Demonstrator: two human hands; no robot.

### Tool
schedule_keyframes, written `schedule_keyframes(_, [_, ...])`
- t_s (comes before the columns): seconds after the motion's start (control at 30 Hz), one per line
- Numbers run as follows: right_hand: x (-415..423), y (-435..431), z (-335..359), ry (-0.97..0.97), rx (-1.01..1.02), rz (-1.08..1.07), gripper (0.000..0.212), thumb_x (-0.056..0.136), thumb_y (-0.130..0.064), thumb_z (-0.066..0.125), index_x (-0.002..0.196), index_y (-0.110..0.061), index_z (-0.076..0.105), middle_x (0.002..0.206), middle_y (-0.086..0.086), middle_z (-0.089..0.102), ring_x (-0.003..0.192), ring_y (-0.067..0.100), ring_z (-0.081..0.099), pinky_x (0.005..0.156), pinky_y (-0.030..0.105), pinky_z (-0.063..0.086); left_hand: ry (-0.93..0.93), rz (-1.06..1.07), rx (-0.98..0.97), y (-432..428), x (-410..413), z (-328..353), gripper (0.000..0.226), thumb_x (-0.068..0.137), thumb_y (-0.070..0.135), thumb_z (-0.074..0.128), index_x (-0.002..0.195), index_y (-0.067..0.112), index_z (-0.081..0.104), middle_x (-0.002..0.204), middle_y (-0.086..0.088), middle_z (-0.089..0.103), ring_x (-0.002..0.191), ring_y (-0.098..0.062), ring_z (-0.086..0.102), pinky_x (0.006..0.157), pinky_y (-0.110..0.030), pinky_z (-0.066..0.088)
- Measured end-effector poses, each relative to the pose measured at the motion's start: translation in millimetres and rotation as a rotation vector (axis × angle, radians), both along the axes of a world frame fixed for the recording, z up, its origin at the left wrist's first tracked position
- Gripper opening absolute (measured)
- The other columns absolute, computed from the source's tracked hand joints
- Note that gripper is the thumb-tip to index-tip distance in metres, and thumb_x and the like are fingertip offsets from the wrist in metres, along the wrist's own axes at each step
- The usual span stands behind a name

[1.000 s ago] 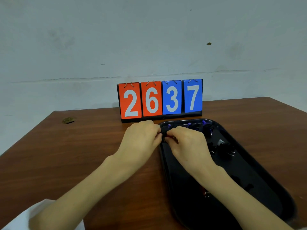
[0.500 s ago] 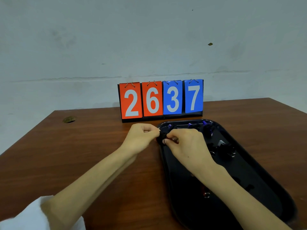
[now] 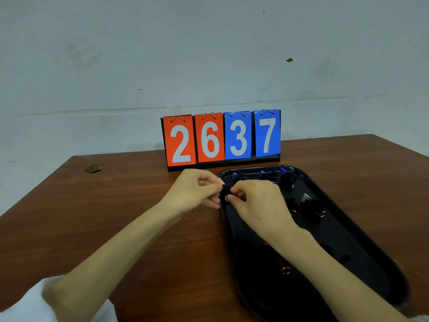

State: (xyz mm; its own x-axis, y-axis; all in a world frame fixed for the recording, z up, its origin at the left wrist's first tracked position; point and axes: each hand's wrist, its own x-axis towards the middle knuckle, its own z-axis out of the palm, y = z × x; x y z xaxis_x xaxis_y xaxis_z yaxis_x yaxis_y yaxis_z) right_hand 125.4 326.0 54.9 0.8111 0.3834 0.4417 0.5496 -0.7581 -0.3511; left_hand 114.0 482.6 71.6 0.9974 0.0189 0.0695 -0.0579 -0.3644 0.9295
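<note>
both hands meet over the far left edge of a black tray (image 3: 371, 249), just in front of a number board (image 3: 221, 138). the left hand (image 3: 197, 189) comes in from over the bare table (image 3: 116, 217). its fingers (image 3: 212, 185) are curled and pinch a small black piece (image 3: 224, 191) from the left side. the right hand (image 3: 257, 205) reaches across the tray. its fingers (image 3: 240, 189) are curled too and pinch the same piece from the right. the piece sits between the two sets of fingertips, lifted off the tray, right above its left rim. most of it is hidden by the fingers, so its shape cannot be told; a thin dark loop hangs below it.

the tray lies on the right half of the table, its long side running away from the person. at its far end lie several purple-tipped pieces (image 3: 287, 178). a grey piece (image 3: 306, 198) lies a little nearer, just beside the right hand. a metal ring (image 3: 286, 270) lies nearer the person, close under the right forearm.

the number board stands upright at the back of the table, touching the tray's far end or just behind it. it shows 2 and 6 on red cards, 3 and 7 on blue. a brown spot (image 3: 94, 168) marks the far left of the table. a white sleeve (image 3: 23, 303) shows at the lower left corner.
</note>
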Motion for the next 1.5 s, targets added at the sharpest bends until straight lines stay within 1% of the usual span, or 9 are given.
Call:
schedule_keyframes(0.3, [-3.7,2.9,-0.8,-0.019,-0.134,0.134,0.020,0.089,-0.033,0.055,0.096,-0.019,0.067,0.090,-0.003,0.069,0.085,0.015,0.063,0.079,0.035,0.051,-0.410,0.025,0.528,-2.4,-6.2,-8.8,0.018,0.091,0.012,0.054,0.100,0.027,0.058,0.077,0.010,0.058,0.073,-0.004,0.055,0.066,-0.011,0.043])
schedule_keyframes(0.5, [-5.3,-3.2,6.6,0.067,-0.010,0.130,0.017,0.085,-0.032,0.062,0.097,-0.020,0.069,0.090,-0.005,0.071,0.083,0.009,0.064,0.081,0.029,0.052,-0.391,0.016,0.397,-0.9,0.9,-17.9,0.012,0.094,0.018,0.051,0.097,0.027,0.060,0.092,0.010,0.060,0.088,-0.002,0.056,0.074,-0.014,0.044])
schedule_keyframes(0.67, [-10.1,-18.1,17.0,0.106,0.248,-0.006,0.010,0.079,-0.029,0.070,0.088,-0.024,0.071,0.082,-0.009,0.070,0.072,-0.002,0.061,0.075,0.016,0.051,-0.147,-0.208,0.039,-4.8,-1.4,-13.2,0.022,0.095,0.025,0.046,0.107,0.017,0.063,0.099,-0.004,0.066,0.083,-0.013,0.066,0.067,-0.020,0.054])
schedule_keyframes(0.83, [-23.1,-55.9,14.9,0.229,0.331,0.022,0.011,0.086,-0.021,0.062,0.080,-0.025,0.071,0.072,-0.008,0.070,0.069,0.003,0.066,0.076,0.029,0.056,-0.168,-0.248,0.023,-28.5,-11.2,-7.7,0.016,0.092,0.014,0.053,0.103,0.016,0.065,0.094,-0.002,0.068,0.074,-0.006,0.065,0.065,-0.018,0.054])
schedule_keyframes(0.93, [-32.9,-89.9,17.9,0.163,0.414,-0.042,0.006,0.082,-0.026,0.067,0.079,-0.025,0.062,0.076,-0.011,0.067,0.070,-0.002,0.063,0.065,0.011,0.050,-0.152,-0.274,0.035,-57.2,-12.4,-6.7,0.015,0.091,0.016,0.057,0.103,0.016,0.065,0.091,0.002,0.069,0.069,-0.004,0.064,0.064,-0.019,0.053])
schedule_keyframes(1.03, [-47.2,-113.5,19.9,0.335,0.378,0.087,0.042,0.075,-0.030,0.074,0.107,-0.036,0.049,0.104,-0.024,0.057,0.089,-0.009,0.058,0.071,0.008,0.048,-0.135,-0.289,0.027,-88.4,-12.0,-4.7,0.019,0.086,0.021,0.064,0.105,0.018,0.061,0.082,0.003,0.069,0.073,-0.013,0.066,0.068,-0.026,0.055])
schedule_keyframes(1.13, [-53.5,-132.5,10.9,0.256,0.254,0.055,0.060,0.073,-0.024,0.076,0.108,-0.053,0.038,0.100,-0.027,0.056,0.091,-0.009,0.055,0.074,0.007,0.046,-0.108,-0.337,0.036,-120.7,-13.7,-4.0,0.020,0.087,0.023,0.064,0.105,0.016,0.060,0.086,-0.001,0.070,0.075,-0.011,0.066,0.068,-0.024,0.054])
schedule_keyframes(1.4, [-50.6,-181.4,-32.4,0.095,0.124,-0.343,0.049,0.078,-0.040,0.068,0.122,-0.029,0.049,0.094,-0.014,0.056,0.091,0.007,0.049,0.062,0.018,0.043,-0.441,-0.321,0.952,-144.4,-33.3,-37.5,0.066,0.083,0.072,0.031,0.130,0.028,0.044,0.120,0.005,0.045,0.109,-0.012,0.043,0.094,-0.032,0.037])
schedule_keyframes(1.5, [-51.5,-182.9,-41.9,0.040,0.052,-0.395,0.053,0.077,-0.044,0.068,0.123,-0.027,0.049,0.097,-0.011,0.063,0.092,0.012,0.049,0.063,0.022,0.045,-0.521,-0.350,1.119,-146.9,-38.3,-48.0,0.078,0.079,0.078,0.024,0.137,0.028,0.037,0.129,0.002,0.040,0.114,-0.016,0.041,0.095,-0.033,0.033])
